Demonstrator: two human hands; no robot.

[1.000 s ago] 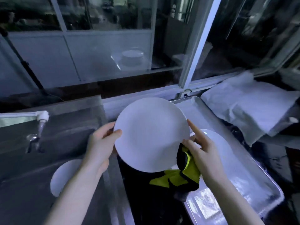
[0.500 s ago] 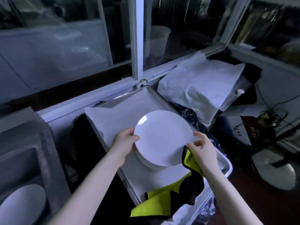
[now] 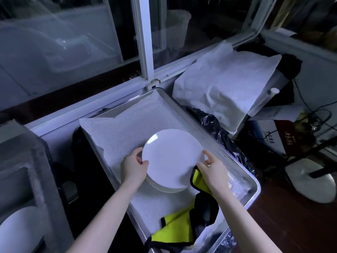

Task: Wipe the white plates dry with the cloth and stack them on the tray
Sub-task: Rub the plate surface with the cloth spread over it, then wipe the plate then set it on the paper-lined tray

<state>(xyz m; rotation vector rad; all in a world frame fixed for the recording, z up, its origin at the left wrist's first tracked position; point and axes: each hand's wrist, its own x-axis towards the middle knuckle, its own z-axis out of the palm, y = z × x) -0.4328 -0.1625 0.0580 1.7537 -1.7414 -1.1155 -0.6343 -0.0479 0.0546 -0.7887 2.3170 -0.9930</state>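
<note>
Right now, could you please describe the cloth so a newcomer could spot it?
Find the metal tray below the window. At its near end, beside the white plates, the cloth trails from the right hand. It alone is yellow with black edging.

Light is dim. A white-framed window (image 3: 144, 42) spans the far wall, its glass dark. A white sheet (image 3: 224, 88) drapes furniture at right. The floor (image 3: 291, 227) is reddish-brown.

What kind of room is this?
Probably a kitchen's dishwashing corner beside a window: a metal sink holds a plate, white plates are stacked on a lined metal tray, and a yellow-and-black cloth hangs from the right hand.
</note>
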